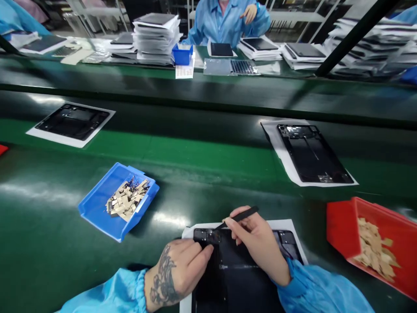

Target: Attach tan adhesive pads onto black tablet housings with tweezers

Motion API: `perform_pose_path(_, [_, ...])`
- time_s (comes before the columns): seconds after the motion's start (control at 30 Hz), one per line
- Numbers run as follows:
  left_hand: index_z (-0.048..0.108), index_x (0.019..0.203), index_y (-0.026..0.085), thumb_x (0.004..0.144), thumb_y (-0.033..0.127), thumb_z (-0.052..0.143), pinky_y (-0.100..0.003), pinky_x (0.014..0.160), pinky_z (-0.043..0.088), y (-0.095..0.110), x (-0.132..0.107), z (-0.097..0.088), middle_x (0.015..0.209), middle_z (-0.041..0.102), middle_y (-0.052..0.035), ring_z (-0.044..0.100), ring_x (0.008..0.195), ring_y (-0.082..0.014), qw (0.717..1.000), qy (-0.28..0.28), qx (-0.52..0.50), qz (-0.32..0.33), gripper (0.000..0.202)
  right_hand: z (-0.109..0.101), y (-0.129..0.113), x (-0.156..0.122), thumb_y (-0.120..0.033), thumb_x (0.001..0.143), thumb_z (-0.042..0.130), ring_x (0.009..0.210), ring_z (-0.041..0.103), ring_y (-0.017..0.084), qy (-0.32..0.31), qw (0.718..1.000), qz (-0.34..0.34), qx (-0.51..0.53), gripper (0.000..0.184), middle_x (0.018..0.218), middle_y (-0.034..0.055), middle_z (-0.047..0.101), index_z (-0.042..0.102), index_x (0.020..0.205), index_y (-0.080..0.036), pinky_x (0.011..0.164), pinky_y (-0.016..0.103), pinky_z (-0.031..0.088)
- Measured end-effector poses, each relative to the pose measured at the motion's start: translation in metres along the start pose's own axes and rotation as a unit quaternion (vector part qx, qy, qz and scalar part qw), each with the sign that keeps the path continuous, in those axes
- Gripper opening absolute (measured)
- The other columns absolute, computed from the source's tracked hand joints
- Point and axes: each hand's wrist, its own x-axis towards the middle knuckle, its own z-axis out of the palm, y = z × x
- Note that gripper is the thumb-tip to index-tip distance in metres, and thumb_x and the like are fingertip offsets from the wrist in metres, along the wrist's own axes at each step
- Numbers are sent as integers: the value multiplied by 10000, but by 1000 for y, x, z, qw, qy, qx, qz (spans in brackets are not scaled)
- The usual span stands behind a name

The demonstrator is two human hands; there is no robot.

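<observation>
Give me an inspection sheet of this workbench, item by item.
Surface: glossy green conveyor belt.
Job's things: black rectangular panel on a white paper sheet; slim black tweezers at its top edge.
Clutter: blue plastic tray and red plastic tray, each holding loose tan pieces.
Hands: left hand pressing the panel; right hand gripping the tweezers.
Cables: nothing seen.
Surroundings: two more black panels on white sheets; co-worker in blue smock across the bench.

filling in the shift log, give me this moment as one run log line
left hand: on black tablet panel | right hand: holding black tweezers, tips near panel edge | nearby: blue tray, red tray of tan pieces
</observation>
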Motion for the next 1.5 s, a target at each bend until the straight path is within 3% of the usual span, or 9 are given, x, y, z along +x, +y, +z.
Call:
perform_pose_path(0.53, [566,1115,72,886,87,471,-261,494,435,1,-2,0,653,555,-23,518,561,-143,999,-26,-32,-16,248,1,0,0,-400,806,669,529,554,131,-11,999,0,-43,249,581,-30,539,544,872,-195,452,220,474])
perform_pose_path(1.1, [585,1084,74,876,81,476,-271,469,390,-1,-4,0,640,531,-21,491,541,-148,999,-35,-42,-6,235,1,0,-1,-386,814,662,518,551,131,-7,998,2,-59,236,563,-37,532,534,879,-199,452,224,480])
perform_pose_path(1.5, [572,1116,63,884,75,483,-268,477,358,-1,-7,0,633,524,-12,469,548,-138,999,-6,-35,-17,248,3,0,0,-367,809,650,524,562,133,-8,998,-1,-60,224,572,-37,536,538,884,-188,444,215,478])
